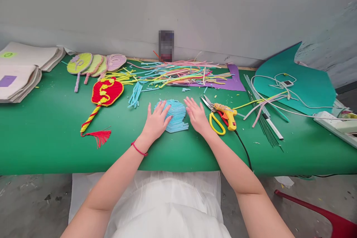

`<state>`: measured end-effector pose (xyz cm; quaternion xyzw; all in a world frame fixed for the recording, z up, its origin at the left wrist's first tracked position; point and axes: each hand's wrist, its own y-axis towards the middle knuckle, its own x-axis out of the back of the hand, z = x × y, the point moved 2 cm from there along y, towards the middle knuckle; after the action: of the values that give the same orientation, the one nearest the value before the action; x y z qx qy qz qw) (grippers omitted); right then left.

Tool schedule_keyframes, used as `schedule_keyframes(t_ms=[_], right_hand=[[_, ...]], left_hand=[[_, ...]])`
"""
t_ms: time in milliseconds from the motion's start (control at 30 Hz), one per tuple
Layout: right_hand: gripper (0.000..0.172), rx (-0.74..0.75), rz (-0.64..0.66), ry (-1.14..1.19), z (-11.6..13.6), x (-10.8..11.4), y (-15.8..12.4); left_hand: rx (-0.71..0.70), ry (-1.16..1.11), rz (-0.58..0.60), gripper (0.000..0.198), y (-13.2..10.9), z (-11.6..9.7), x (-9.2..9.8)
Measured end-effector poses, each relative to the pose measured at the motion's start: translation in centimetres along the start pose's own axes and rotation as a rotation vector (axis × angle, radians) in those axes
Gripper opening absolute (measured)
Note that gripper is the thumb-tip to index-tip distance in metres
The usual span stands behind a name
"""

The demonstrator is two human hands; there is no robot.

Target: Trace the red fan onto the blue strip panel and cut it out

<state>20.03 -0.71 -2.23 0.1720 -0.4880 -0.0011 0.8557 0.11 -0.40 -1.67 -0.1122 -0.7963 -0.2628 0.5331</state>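
A flat light-blue piece made of pipe cleaners laid side by side (pixel 177 117) rests on the green table in front of me. My left hand (pixel 156 122) lies over its left edge, fingers spread and covering part of it. At its right edge is my right hand (pixel 197 116), palm down with the fingers stretched out, holding nothing. Scissors with yellow handles (pixel 216 124) and a yellow hot glue gun (pixel 229 116) lie just right of my right hand. A small bunch of blue pipe cleaner pieces (pixel 135 95) sits beyond my left hand.
A red fan with a tassel (pixel 107 91) and several paler fans (pixel 79 63) lie to the left, near paper stacks (pixel 19 78). Loose colourful pipe cleaners (pixel 181 72) spread along the back. Right are thin wires (pixel 263 126), a teal sheet (pixel 312 78) and a power strip (pixel 334 124).
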Motion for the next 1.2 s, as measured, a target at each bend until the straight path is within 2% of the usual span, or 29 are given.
schedule_keyframes(t_ms=[33,100,200,300,400,733,967,1200], right_hand=[[0.042,-0.004,-0.059,0.055,-0.1,0.9,-0.1],[0.033,0.016,-0.133,0.132,-0.2,2.5,-0.7],[0.019,0.046,-0.127,0.147,0.0,3.7,-2.4],[0.014,0.103,-0.044,0.148,0.3,3.0,-4.1],[0.014,0.122,-0.024,0.167,0.3,1.8,-4.8],[0.012,0.112,0.020,0.063,0.8,-0.1,-4.3],[0.014,0.071,-0.002,0.199,0.5,0.5,-4.4],[0.014,0.058,0.075,0.194,-0.4,1.6,-5.1]], left_hand=[[-0.006,-0.043,-0.048,0.039,-0.1,-0.1,0.4],[-0.040,-0.142,-0.069,0.030,-0.3,-0.2,0.8],[-0.133,-0.215,0.019,0.024,-0.7,-0.8,0.8],[-0.218,-0.197,0.104,0.017,-1.0,-1.6,0.3],[-0.252,-0.170,0.142,0.014,-1.1,-2.1,-0.1],[-0.226,-0.105,0.128,0.017,-1.0,-1.7,-0.9],[-0.240,-0.133,0.115,0.014,-1.1,-2.0,-0.4],[-0.278,-0.105,0.161,0.012,-1.1,-2.3,-0.2]])
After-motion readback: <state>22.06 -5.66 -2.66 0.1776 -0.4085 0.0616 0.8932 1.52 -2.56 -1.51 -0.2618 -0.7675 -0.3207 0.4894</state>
